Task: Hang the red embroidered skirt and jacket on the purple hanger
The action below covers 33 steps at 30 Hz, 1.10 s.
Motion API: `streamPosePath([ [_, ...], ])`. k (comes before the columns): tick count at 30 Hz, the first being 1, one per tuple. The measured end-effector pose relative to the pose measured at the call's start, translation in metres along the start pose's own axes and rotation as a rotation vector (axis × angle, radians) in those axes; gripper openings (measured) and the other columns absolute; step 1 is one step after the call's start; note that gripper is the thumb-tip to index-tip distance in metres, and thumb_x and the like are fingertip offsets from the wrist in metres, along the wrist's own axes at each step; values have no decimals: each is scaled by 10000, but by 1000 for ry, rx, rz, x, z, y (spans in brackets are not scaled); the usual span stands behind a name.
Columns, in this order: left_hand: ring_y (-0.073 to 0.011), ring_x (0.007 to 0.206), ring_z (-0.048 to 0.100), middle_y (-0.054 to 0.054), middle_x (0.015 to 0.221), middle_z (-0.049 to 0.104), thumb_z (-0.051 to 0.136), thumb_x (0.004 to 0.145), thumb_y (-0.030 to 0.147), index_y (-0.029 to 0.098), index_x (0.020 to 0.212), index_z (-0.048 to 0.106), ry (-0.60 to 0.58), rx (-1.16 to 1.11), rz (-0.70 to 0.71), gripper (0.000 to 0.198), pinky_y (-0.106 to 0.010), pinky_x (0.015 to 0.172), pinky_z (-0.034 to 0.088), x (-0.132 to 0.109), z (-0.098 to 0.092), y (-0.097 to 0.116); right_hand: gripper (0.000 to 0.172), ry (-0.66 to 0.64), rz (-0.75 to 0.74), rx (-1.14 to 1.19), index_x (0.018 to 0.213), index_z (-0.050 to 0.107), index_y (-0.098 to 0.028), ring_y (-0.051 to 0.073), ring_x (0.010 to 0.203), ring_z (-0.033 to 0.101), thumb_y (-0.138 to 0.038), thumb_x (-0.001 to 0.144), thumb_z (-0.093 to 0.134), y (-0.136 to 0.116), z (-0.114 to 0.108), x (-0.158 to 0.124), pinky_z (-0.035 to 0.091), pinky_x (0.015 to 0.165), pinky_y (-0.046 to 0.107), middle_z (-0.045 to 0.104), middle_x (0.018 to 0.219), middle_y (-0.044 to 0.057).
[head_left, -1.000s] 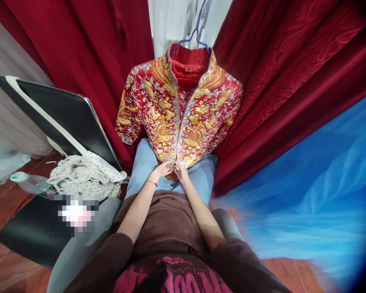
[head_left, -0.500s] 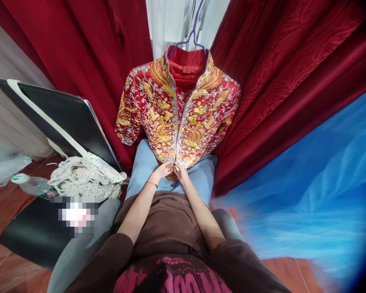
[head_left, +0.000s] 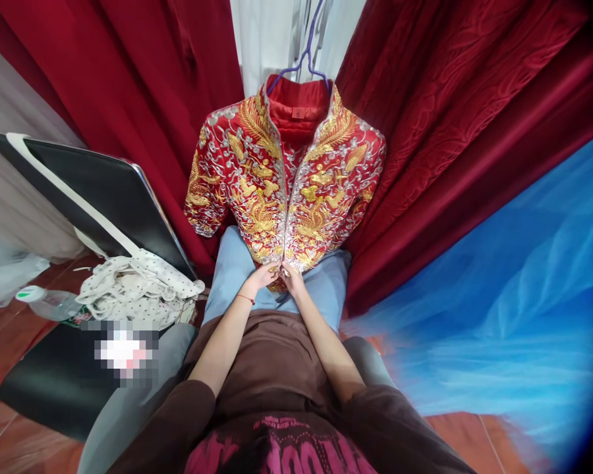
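Observation:
A red jacket with gold and silver embroidery hangs from a purple hanger, its front parted at the collar and its lower part over my knees. Near the bottom of the front opening, my left hand pinches one edge of the jacket. My right hand pinches the other edge right beside it, the fingertips of both hands almost touching. Whatever small fastening may lie between the fingers is too small to make out. A size label shows inside the collar.
Dark red curtains flank the jacket. To the left stands a black chair with a white strap and a dotted cloth bag; a plastic bottle lies beside it. Blue tulle spreads at the right.
The view has shifted very slightly, so the jacket and hanger sit a little further left. Both hands stay at the same spot on the jacket's front edges.

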<state>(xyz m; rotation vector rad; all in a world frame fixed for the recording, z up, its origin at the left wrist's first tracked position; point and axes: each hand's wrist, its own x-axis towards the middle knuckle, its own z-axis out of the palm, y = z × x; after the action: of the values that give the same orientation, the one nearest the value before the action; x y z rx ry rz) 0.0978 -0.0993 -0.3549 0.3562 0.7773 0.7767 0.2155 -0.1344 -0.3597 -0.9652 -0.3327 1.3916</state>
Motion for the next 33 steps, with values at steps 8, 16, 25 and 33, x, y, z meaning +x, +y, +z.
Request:
streamPosePath([
  [8, -88, 658, 602, -36, 753, 712, 810, 690, 56, 127, 803, 713, 58, 101, 86, 165, -212, 647, 409, -1, -3, -7, 263, 71, -46, -10, 712, 624, -213, 120, 613, 600, -229, 578, 850, -1, 0, -2, 484, 548, 221, 649, 611, -52],
  [16, -135, 888, 686, -54, 991, 762, 754, 802, 190, 171, 983, 734, 73, 6, 246, 183, -232, 802, 508, 0, 4, -12, 283, 34, -6, -2, 761, 644, -200, 68, 557, 545, -212, 573, 856, -1, 1, -1, 453, 496, 165, 632, 622, -72],
  [25, -163, 891, 713, -76, 988, 762, 819, 734, 161, 152, 1024, 719, 82, 8, 286, 307, -281, 862, 538, -4, 3, -14, 169, 0, 91, 12, 715, 624, -202, 60, 494, 494, -212, 697, 792, 2, -1, -4, 426, 449, 172, 629, 621, -47],
  [33, -159, 821, 710, -61, 907, 761, 846, 697, 193, 142, 1012, 710, 99, 21, 295, 347, -282, 830, 536, 1, -2, -15, 272, 9, 186, -67, 681, 550, -220, 77, 450, 449, -379, 786, 744, 4, 4, -5, 382, 424, 189, 575, 552, -41],
])
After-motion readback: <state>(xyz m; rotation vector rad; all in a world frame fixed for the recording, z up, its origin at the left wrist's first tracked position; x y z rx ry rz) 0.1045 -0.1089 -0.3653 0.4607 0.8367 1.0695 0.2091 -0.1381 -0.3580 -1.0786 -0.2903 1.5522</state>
